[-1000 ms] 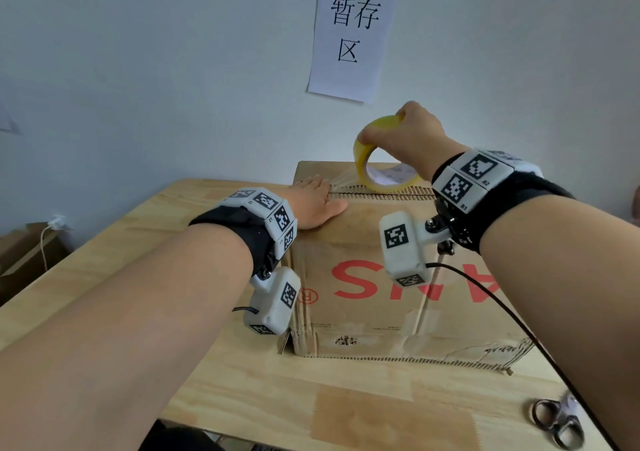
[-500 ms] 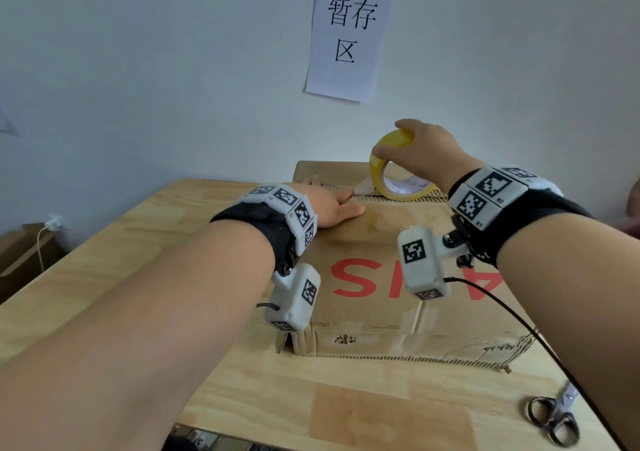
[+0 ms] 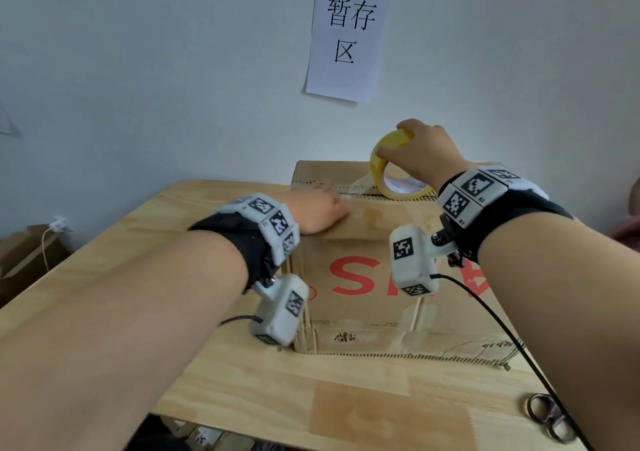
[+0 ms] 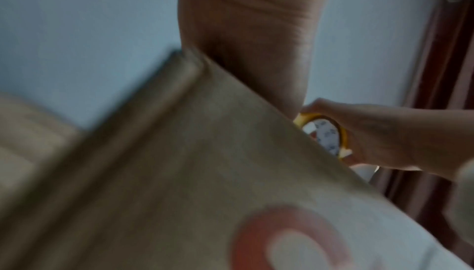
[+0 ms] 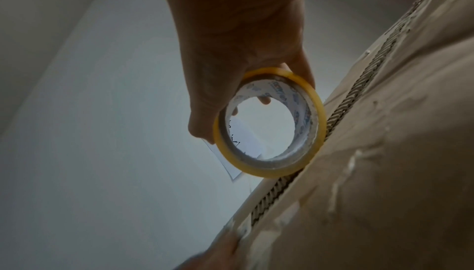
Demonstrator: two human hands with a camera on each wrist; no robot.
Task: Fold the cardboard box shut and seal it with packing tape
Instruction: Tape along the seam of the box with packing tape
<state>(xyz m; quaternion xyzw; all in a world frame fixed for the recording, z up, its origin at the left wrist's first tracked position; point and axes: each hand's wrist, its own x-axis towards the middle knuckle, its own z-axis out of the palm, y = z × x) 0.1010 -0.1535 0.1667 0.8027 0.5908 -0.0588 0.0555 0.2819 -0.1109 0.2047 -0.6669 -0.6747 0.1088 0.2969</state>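
Observation:
A brown cardboard box (image 3: 374, 298) with red letters lies on the wooden table, its flaps folded down. My left hand (image 3: 317, 213) lies flat with straight fingers on the top, by the seam at the left. My right hand (image 3: 420, 154) grips a yellow roll of packing tape (image 3: 388, 165) that stands on edge on the seam. In the right wrist view the tape roll (image 5: 269, 124) touches the corrugated seam (image 5: 359, 96), with a fingertip inside its core. A strip of clear tape runs from the roll along the seam towards the left hand. The left wrist view shows the blurred box (image 4: 205, 173).
Scissors (image 3: 550, 419) lie at the table's near right corner. A paper sign (image 3: 348, 35) hangs on the wall behind the box. A cardboard piece with a cable (image 3: 31, 253) sits low on the left, beyond the table (image 3: 346, 405) edge.
My right hand has carried the tape roll to the right along the seam, drawing tape out. My left hand stays pressed on the box top near the seam's left end.

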